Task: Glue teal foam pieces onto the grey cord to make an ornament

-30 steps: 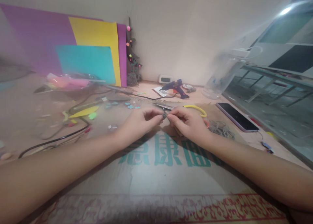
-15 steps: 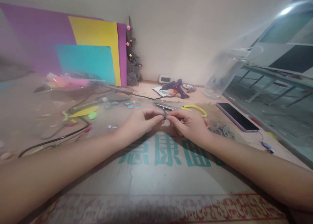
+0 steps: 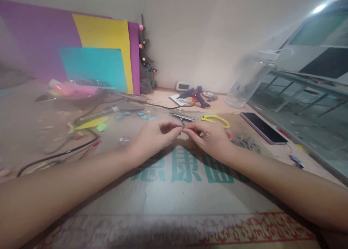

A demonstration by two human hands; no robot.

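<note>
My left hand (image 3: 160,133) and my right hand (image 3: 209,134) meet at the centre of the work surface, thumbs and index fingers pinched tip to tip. Whatever small, dark thing lies between the fingertips is almost wholly hidden by them. Just beyond the hands lie scissors (image 3: 185,117) with open-looking metal blades and a yellow handle loop (image 3: 217,119). A loose tangle of thin grey cord (image 3: 247,141) rests to the right of my right wrist. Printed green characters (image 3: 186,165) show on the sheet below my hands.
Behind stand a dark glue gun (image 3: 194,96), a small white clock-like display (image 3: 183,85) and a clear jug (image 3: 241,84). A phone (image 3: 263,128) lies right. Leftward are a black cable (image 3: 59,154), paper scraps (image 3: 92,122) and coloured sheets (image 3: 95,67) against the wall.
Both hands keep nearly the same place. The fingertips have closed together, and the small grey piece visible between them before is now mostly covered. The view has shifted slightly.
</note>
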